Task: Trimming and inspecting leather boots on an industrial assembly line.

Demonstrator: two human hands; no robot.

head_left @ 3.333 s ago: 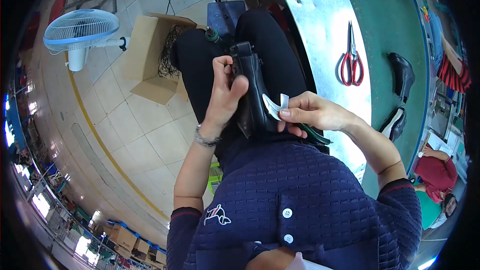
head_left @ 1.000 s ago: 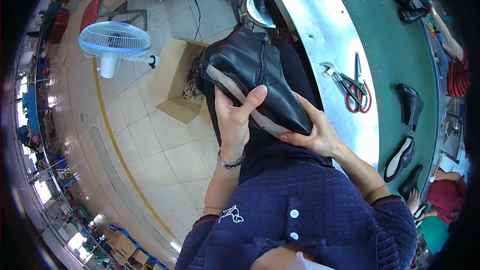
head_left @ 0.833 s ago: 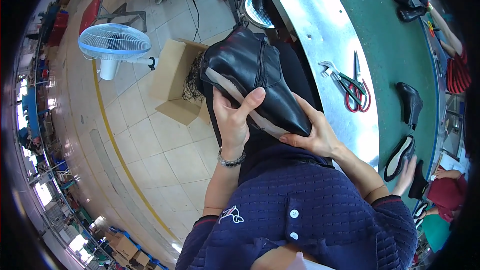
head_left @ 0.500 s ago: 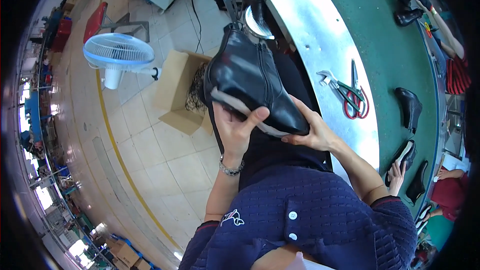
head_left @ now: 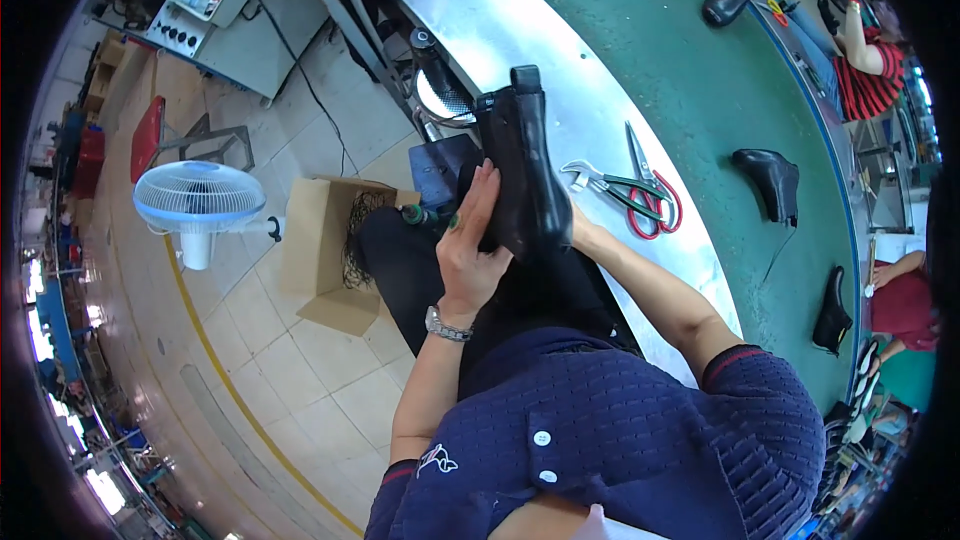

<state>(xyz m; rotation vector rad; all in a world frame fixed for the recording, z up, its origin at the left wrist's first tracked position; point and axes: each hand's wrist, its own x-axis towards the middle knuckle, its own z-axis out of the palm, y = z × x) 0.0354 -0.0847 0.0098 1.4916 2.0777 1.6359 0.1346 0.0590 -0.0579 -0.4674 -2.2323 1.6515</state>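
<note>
A black leather ankle boot (head_left: 525,165) stands nearly upright above my lap, its shaft pointing away from me. Along its left side lies my left hand (head_left: 470,250), fingers stretched together against the leather and thumb near the toe part. My right hand (head_left: 580,228) grips the boot from the right, with most of its fingers hidden behind it. To the right, on the shiny metal table edge (head_left: 690,275), rest pincers (head_left: 610,180) with green handles and scissors (head_left: 652,195) with red handles.
Left of my legs stand an open cardboard box (head_left: 320,250) and a white-blue fan (head_left: 200,195). More black boots (head_left: 768,180) lie on the green belt (head_left: 665,100) at right. Co-workers sit beyond it. Metal posts (head_left: 350,15) rise ahead, beside the table.
The boot has been turned from lying on its side, toe to the right, to nearly upright. My view has shifted right. The co-worker's hand on a belt boot is no longer in sight.
</note>
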